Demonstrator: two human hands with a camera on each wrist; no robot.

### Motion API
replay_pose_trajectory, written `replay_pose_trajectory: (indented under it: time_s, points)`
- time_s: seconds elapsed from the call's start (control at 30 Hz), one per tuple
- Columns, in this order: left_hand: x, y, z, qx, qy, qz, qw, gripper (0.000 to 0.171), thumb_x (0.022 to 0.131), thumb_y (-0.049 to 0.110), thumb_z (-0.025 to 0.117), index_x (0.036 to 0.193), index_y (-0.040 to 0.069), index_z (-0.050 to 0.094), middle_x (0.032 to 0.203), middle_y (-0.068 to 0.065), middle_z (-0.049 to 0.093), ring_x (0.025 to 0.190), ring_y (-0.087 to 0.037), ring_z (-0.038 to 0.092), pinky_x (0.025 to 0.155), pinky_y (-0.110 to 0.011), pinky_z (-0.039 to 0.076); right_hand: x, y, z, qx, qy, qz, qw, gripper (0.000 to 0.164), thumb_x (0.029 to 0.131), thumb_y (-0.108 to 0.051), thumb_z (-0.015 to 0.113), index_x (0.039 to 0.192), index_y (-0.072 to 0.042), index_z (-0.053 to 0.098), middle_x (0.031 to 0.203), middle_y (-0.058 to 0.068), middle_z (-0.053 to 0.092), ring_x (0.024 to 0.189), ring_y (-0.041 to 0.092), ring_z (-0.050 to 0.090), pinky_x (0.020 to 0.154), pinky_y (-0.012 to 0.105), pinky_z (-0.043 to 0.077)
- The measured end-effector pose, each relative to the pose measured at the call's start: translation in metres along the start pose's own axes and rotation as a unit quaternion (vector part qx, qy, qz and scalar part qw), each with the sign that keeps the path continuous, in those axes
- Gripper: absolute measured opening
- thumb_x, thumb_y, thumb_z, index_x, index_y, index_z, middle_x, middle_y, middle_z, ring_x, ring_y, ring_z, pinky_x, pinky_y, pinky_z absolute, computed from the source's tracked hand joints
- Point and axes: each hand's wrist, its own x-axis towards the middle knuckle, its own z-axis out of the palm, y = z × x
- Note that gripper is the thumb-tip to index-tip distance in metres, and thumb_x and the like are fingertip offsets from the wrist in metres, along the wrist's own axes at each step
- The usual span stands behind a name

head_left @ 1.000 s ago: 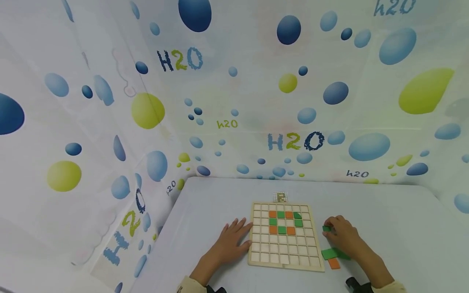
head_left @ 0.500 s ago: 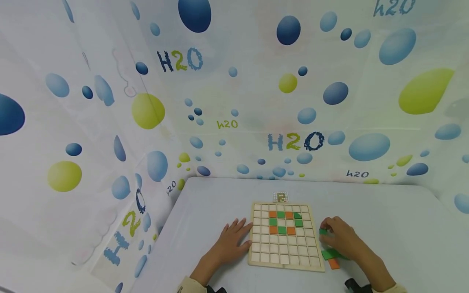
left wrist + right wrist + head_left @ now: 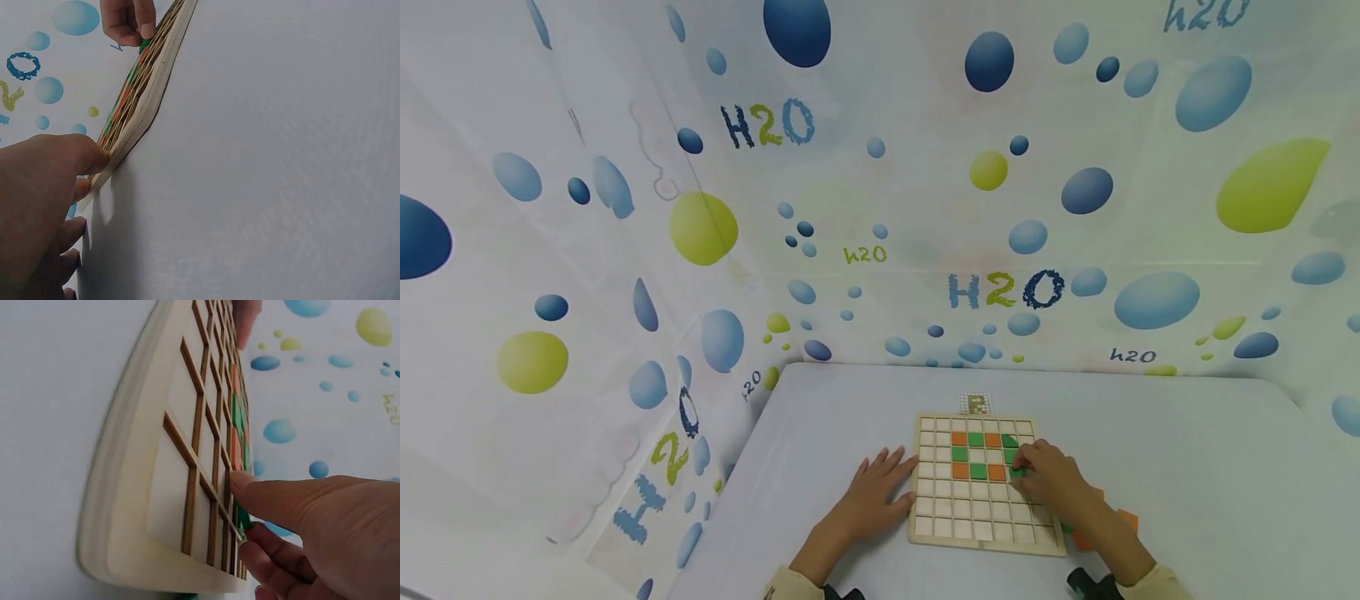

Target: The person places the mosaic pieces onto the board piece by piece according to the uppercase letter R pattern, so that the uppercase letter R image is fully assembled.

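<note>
A wooden grid board (image 3: 931, 527) lies on the table, with orange and green tiles seated in a ring of cells. My left hand (image 3: 871, 500) is spread on the tabletop, its fingertips against the board's left edge; in the left wrist view the thumb (image 3: 94, 157) touches the board's side. Over the board's right part, my right hand (image 3: 1054, 477) pinches a small green tile (image 3: 244, 516) between thumb and fingers. That tile is at the cell right of an orange tile (image 3: 996, 472), below a green one. Fingers partly cover it.
A small printed pattern card (image 3: 975, 404) lies just beyond the board's far edge. Loose orange tiles (image 3: 1128, 521) and green ones lie right of the board, partly hidden beneath my right forearm. A white wall with coloured drops stands behind the table.
My right hand has moved left from beside the board to above its right side, carrying the green tile. More loose orange tiles show behind the forearm. My left hand stays in place.
</note>
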Motion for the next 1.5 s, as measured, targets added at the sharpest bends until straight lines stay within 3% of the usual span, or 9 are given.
replay_pose_trajectory:
  time_s: [0.3,0.57,0.8,0.97,1.13,1.3,1.5]
  points:
    - [0.000,0.000,0.000,0.002,0.001,0.003,1.0000,0.060,0.106,0.043,0.055,0.162,0.024,0.044,0.171,-0.008,0.036,0.160,-0.038,0.028,0.127,-0.066,0.020,-0.002,-0.007,0.001,-0.033,0.024,-0.042,0.998,0.015,0.092,-0.010,0.081,0.098,-0.016,0.068,0.098,-0.002,0.061,0.089,0.018,0.060,0.073,0.039,0.049]
    - [0.000,0.000,0.000,0.008,-0.001,0.000,1.0000,0.060,0.106,0.043,0.054,0.163,0.025,0.044,0.171,-0.007,0.036,0.160,-0.037,0.028,0.127,-0.065,0.020,-0.002,-0.006,0.000,-0.061,0.021,-0.019,0.998,0.016,0.093,-0.007,0.079,0.096,-0.019,0.068,0.099,-0.004,0.061,0.092,0.019,0.062,0.072,0.044,0.048]
    - [-0.001,0.000,-0.002,0.010,0.000,0.000,1.0000,0.060,0.106,0.043,0.054,0.162,0.024,0.045,0.171,-0.007,0.036,0.160,-0.037,0.028,0.127,-0.065,0.021,-0.001,-0.002,0.005,-0.065,0.034,-0.019,0.997,0.014,0.094,-0.010,0.078,0.098,-0.020,0.069,0.098,-0.005,0.059,0.088,0.015,0.059,0.070,0.037,0.044]
    - [-0.001,0.000,-0.002,0.002,-0.004,0.001,1.0000,0.060,0.106,0.043,0.054,0.162,0.024,0.045,0.171,-0.007,0.036,0.160,-0.037,0.028,0.127,-0.066,0.020,-0.008,0.001,-0.007,-0.046,0.034,0.012,0.998,0.012,0.095,-0.012,0.077,0.105,-0.017,0.072,0.104,0.000,0.063,0.095,0.020,0.063,0.075,0.045,0.047]
    - [-0.001,-0.002,0.000,0.005,-0.005,0.000,1.0000,0.060,0.106,0.044,0.053,0.162,0.024,0.044,0.171,-0.007,0.035,0.160,-0.037,0.028,0.127,-0.066,0.020,-0.017,0.020,-0.028,-0.026,0.016,0.074,0.997,0.026,0.094,-0.014,0.077,0.118,-0.006,0.069,0.113,0.012,0.065,0.102,0.030,0.065,0.084,0.055,0.055]
    - [0.000,-0.005,0.002,0.007,-0.004,0.001,1.0000,0.061,0.106,0.044,0.054,0.162,0.024,0.044,0.171,-0.007,0.035,0.160,-0.037,0.028,0.127,-0.066,0.021,-0.030,0.046,-0.045,-0.022,-0.023,0.128,0.991,0.039,0.094,-0.024,0.080,0.123,-0.001,0.066,0.111,0.014,0.063,0.101,0.028,0.062,0.088,0.053,0.056]
    - [0.002,-0.006,0.002,0.011,-0.004,0.004,0.9999,0.061,0.106,0.045,0.054,0.163,0.025,0.044,0.171,-0.007,0.035,0.160,-0.037,0.028,0.127,-0.066,0.021,-0.044,0.061,-0.057,-0.016,-0.048,0.145,0.988,0.046,0.094,-0.036,0.079,0.122,-0.003,0.066,0.112,0.013,0.062,0.104,0.030,0.062,0.090,0.053,0.056]
